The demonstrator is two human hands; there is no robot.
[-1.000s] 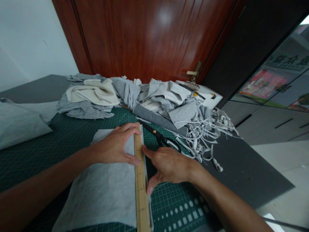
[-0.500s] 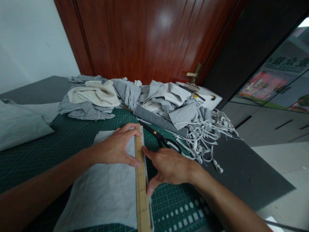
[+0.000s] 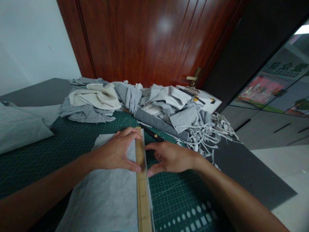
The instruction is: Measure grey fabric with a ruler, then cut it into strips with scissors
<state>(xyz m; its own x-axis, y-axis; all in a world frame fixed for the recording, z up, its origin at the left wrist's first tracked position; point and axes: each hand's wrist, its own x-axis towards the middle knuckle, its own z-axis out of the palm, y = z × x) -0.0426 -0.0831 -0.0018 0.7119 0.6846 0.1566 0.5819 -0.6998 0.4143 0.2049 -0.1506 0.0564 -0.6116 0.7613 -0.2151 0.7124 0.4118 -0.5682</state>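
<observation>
One piece of pale grey cloth (image 3: 106,196) lies flat nearest me on a green gridded cutting mat (image 3: 173,203), with a wooden ruler (image 3: 143,203) laid lengthwise along its right side; a narrow margin of the cloth shows beyond the ruler. My left hand (image 3: 117,151) is spread open over the cloth, its thumb and fingertips resting on the ruler. My right hand (image 3: 172,158) lies opposite, thumb and index finger parted, their tips at the cloth's right edge; I cannot tell whether they touch it. Just beyond the right hand lie black scissors (image 3: 155,136), their handles hidden behind it. At far left, another grey cloth (image 3: 24,125) overlaps the mat. Farther off are a dark grey roll (image 3: 160,124), a cream cloth (image 3: 95,96) on crumpled grey fabric (image 3: 89,114), a heap of grey pieces (image 3: 166,96) and, to its right, a tangle of pale strips (image 3: 222,125). A white box (image 3: 210,100) stands behind the heap on the grey desk (image 3: 260,187). Past these rises a red-brown door (image 3: 135,38).
</observation>
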